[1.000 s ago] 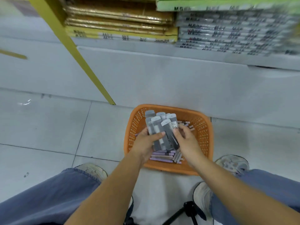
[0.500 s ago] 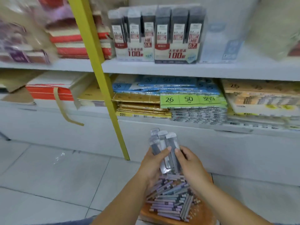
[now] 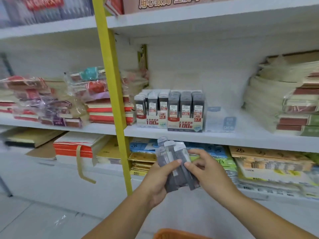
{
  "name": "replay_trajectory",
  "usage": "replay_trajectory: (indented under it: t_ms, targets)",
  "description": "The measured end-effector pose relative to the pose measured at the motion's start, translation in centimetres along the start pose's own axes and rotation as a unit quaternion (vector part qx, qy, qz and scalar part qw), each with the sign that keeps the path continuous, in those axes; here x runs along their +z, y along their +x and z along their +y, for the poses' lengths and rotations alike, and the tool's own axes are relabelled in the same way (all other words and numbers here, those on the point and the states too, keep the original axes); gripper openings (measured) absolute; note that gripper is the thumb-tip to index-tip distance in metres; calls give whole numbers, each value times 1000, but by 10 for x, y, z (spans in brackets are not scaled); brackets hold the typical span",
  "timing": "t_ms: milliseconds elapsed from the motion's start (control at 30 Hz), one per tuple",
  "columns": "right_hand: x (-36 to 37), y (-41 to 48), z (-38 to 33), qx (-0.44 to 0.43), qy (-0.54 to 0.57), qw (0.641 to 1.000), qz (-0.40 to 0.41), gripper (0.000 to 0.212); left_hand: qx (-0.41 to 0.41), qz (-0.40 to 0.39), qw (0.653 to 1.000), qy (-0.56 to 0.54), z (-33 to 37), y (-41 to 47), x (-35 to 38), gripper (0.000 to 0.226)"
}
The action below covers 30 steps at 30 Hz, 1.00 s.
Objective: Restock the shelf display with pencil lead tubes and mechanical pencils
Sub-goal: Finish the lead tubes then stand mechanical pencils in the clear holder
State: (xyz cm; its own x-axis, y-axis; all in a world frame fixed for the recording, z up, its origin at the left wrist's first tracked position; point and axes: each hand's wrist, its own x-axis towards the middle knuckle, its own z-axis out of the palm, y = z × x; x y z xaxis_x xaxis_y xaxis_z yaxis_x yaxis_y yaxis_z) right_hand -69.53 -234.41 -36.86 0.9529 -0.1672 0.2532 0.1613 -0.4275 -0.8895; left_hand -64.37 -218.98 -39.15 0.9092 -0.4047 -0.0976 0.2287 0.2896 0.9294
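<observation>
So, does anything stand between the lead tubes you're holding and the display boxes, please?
Nothing visible does. The lead tubes, gripped by the left hand and right hand, sit just below the shelf edge; the display boxes stand above, unobstructed.

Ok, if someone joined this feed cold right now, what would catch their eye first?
First, the fan of dark pencil lead tubes held at centre frame between the left-hand grip and the right-hand grip. Just above, on the middle shelf, the 0.5 display box and the 0.7 display box stand side by side. The yellow upright cuts the view left of them.
</observation>
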Motion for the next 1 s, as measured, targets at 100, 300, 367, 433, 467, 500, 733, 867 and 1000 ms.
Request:
replay_trajectory:
  t_ms: [100,300,367,433,467,500,733,867,1000]
  targets:
    - [8,9,3,-64,-74,994,42,34,14,26,1000,3,-1,6,-3,21]
    - [20,15,5,-79,-90,993,14,58,34,30,999,-29,-3,12,-10,44]
    - [22,16,5,-61,-50,997,20,48,38,26,998,-31,-3,13,-11,43]
    - [22,18,4,-33,51,998,13,32,42,34,998,-36,-1,14,-12,50]
    - [20,18,3,-16,94,995,6,30,48,42,997,-35,1,13,-12,50]
    - [17,18,2,0,124,992,0,29,55,50,997,-32,3,13,-12,47]
    - [4,22,-2,20,164,986,10,23,55,84,995,-29,11,9,-14,38]
    - [5,25,-4,5,162,986,20,52,63,78,995,-19,15,8,-13,33]
    - [9,30,-8,-15,149,989,16,71,71,79,994,-15,22,8,-15,32]
